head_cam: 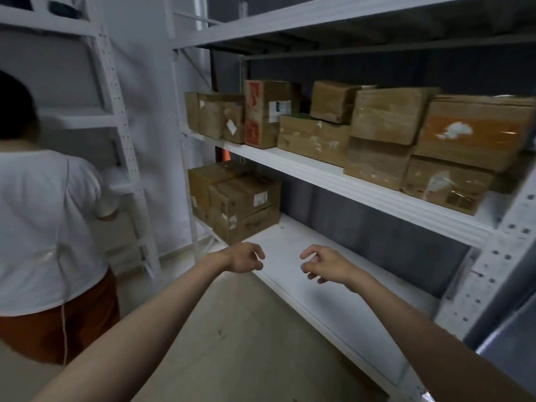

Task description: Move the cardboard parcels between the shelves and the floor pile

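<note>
Both bare arms reach straight out in front. The left hand (242, 258) and the right hand (326, 264) hang side by side, apart, fingers loosely bent. They seem to hold nothing.

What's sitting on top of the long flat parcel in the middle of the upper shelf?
A smaller taped parcel rests on the long flat parcel, toward its right end. Something green shows behind its left end, mostly hidden.

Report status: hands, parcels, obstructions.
Left hand and right hand empty, over lower white shelf. Brown cardboard parcels shelved beyond. Person in white shirt left.
</note>
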